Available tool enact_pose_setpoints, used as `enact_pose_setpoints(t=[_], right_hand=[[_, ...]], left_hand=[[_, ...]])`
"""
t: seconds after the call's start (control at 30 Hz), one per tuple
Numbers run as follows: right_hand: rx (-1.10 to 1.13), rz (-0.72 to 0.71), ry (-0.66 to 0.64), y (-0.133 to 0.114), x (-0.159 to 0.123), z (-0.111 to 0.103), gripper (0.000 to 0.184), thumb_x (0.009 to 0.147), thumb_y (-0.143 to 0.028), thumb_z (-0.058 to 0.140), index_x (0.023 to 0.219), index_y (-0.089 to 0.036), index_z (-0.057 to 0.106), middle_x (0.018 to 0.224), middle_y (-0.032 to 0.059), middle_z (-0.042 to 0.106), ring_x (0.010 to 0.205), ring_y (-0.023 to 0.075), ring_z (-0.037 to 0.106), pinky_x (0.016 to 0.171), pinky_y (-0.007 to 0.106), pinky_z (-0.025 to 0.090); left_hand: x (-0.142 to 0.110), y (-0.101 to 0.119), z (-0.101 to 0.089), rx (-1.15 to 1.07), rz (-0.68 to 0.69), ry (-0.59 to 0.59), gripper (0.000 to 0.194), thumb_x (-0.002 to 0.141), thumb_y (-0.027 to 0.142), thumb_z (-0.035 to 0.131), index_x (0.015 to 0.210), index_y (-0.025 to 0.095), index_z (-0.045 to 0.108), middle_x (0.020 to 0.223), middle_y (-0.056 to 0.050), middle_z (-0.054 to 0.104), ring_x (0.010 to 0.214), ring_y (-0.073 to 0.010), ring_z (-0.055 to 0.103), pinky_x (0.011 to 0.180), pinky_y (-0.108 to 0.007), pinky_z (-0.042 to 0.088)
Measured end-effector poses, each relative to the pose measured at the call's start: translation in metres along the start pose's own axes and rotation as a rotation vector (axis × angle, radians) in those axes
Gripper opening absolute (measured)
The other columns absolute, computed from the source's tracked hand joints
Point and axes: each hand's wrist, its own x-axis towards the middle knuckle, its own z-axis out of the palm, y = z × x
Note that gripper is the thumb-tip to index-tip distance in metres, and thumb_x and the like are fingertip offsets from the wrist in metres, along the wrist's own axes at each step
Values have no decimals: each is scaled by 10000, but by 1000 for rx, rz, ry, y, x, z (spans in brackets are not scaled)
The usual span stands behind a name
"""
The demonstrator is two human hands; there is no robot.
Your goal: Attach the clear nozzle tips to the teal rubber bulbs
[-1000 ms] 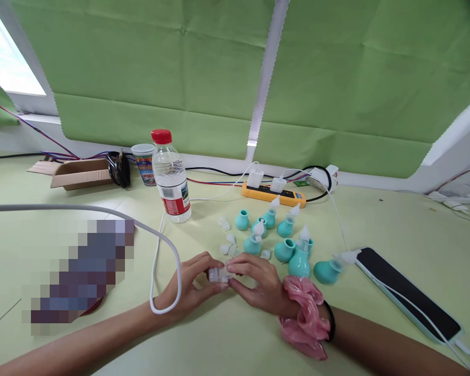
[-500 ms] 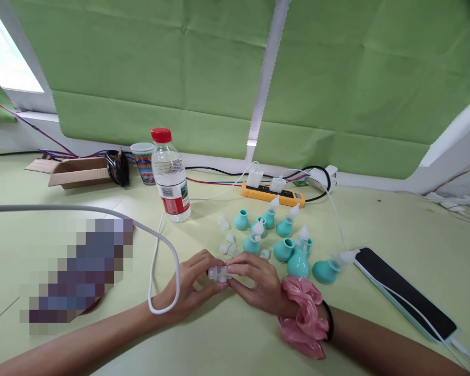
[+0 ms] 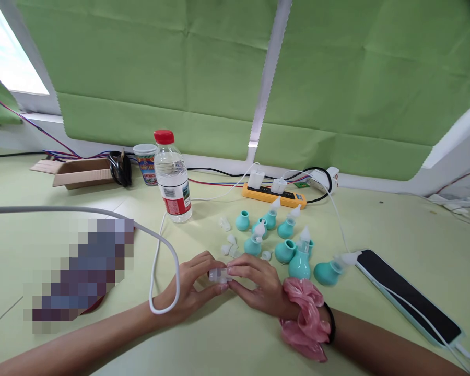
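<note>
In the head view, the only one I have, the tube (image 3: 218,275) sits between the left hand (image 3: 190,282) and the right hand (image 3: 258,282). Its long axis runs roughly sideways, from one hand to the other, so neither is nearer: both touch it. The left thumb and fingers are bent in a narrow pinch around the tube's left end; the right fingertips grip its right end and hide part of it. I cannot tell whether it touches the table (image 3: 219,344). Just beyond the tube I see small white parts (image 3: 226,250); teal bulbs (image 3: 300,265) stand beyond and to its right, the bottle (image 3: 174,188) beyond and to its left.
</note>
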Motion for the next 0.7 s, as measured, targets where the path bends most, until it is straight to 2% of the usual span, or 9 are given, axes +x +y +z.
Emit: enact_pose_setpoints(t=[0.13, 0.37, 0.7], right_hand=[[-2, 12, 16, -1, 1, -1, 205, 732, -127, 562, 923, -191, 528, 823, 48, 596, 758, 116, 567, 630, 221, 484], [-6, 24, 33, -2, 3, 0, 153, 750, -159, 547, 898, -197, 538, 809, 37, 601, 748, 110, 575, 631, 213, 486], [2, 16, 15, -1, 2, 0, 178, 738, -137, 559, 906, -188, 533, 809, 47, 598, 756, 118, 568, 634, 223, 485]], left_hand=[[1, 2, -1, 12, 27, 24, 218, 739, 226, 550, 940, 143, 557, 753, -53, 558, 679, -142, 500, 610, -259, 411], [0, 6, -3, 24, 10, -11, 213, 770, 219, 476, 962, 145, 529, 765, -54, 550, 682, -145, 496, 611, -262, 408], [0, 6, -3, 38, -1, -35, 203, 803, 228, 440, 972, 152, 520, 741, -39, 510, 670, -135, 477, 610, -244, 402]])
